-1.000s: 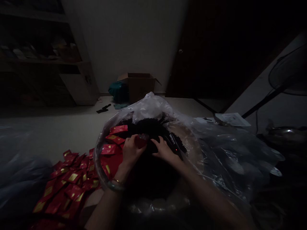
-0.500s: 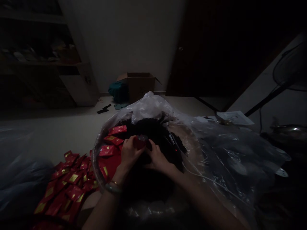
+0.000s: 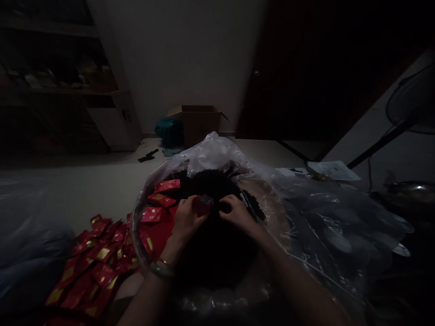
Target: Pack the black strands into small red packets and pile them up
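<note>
My left hand (image 3: 186, 218) is closed around a small red packet (image 3: 203, 207) whose top looks clear and shiny. Just to its right, my right hand (image 3: 236, 213) has its fingers curled toward the thumb; whatever they pinch is too dark to make out. Both hands are over a round container lined with clear plastic (image 3: 149, 179), which holds a dark, loose, leaf-like heap (image 3: 210, 179). Several flat red packets (image 3: 152, 214) lie inside its left side, close to my left hand. A thin pale-edged object (image 3: 244, 199) sits beside my right hand, partly covered.
Many red-and-gold packets (image 3: 103, 253) are piled outside the container on the left. Clear plastic sheeting (image 3: 326, 222) spreads to the right. An open cardboard box (image 3: 201, 124) and a teal bag (image 3: 169, 131) stand by the wall. A fan (image 3: 411, 99) is at right.
My right hand has moved right and slightly up, away from the packet, opening a gap between my hands. The small red light beside it is now hidden. My left hand keeps the packet.
</note>
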Demonstrator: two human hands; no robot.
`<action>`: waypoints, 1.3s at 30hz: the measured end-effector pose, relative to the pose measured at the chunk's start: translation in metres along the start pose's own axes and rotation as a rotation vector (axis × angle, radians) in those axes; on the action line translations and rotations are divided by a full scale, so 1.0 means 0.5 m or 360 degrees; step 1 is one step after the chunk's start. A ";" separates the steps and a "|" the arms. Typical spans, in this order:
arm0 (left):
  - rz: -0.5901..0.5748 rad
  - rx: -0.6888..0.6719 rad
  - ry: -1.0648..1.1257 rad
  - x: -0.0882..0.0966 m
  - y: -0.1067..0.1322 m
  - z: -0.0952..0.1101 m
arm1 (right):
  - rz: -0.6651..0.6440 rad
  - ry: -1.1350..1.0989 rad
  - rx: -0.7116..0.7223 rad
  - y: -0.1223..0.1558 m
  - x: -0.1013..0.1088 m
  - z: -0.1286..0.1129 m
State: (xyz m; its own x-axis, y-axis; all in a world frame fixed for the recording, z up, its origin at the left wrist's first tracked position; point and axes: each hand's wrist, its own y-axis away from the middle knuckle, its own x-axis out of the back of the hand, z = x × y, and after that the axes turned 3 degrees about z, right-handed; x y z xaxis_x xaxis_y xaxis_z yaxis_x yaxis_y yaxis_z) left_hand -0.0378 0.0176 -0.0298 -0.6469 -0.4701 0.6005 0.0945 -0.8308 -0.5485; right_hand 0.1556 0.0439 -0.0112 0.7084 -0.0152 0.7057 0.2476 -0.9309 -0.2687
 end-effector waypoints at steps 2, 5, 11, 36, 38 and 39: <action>-0.0041 -0.0007 0.0014 -0.001 0.002 0.001 | 0.0181 -0.0215 0.0034 -0.011 0.024 -0.001; -0.0090 -0.0026 0.0027 -0.004 0.006 0.006 | 0.0443 -0.0496 0.0029 -0.014 0.050 -0.019; -0.0167 -0.0062 0.0036 -0.012 0.013 0.018 | 0.0610 -0.0528 0.0174 0.008 0.037 -0.074; -0.0213 -0.0036 0.0051 -0.019 0.020 0.022 | 0.0041 0.0205 0.0353 0.023 0.031 -0.077; -0.0236 -0.0060 0.0039 -0.020 0.022 0.023 | -0.0019 0.0205 0.0319 0.024 0.031 -0.076; -0.0244 -0.0072 0.0034 -0.020 0.022 0.023 | -0.0017 0.0181 0.0317 0.024 0.030 -0.077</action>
State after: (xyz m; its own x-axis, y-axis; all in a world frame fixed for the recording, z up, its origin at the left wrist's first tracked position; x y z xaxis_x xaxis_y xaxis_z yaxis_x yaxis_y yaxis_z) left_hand -0.0217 0.0096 -0.0353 -0.6672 -0.3319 0.6668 -0.0403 -0.8779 -0.4772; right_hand 0.1440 0.0183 0.0215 0.6288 -0.0576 0.7754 0.3882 -0.8408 -0.3773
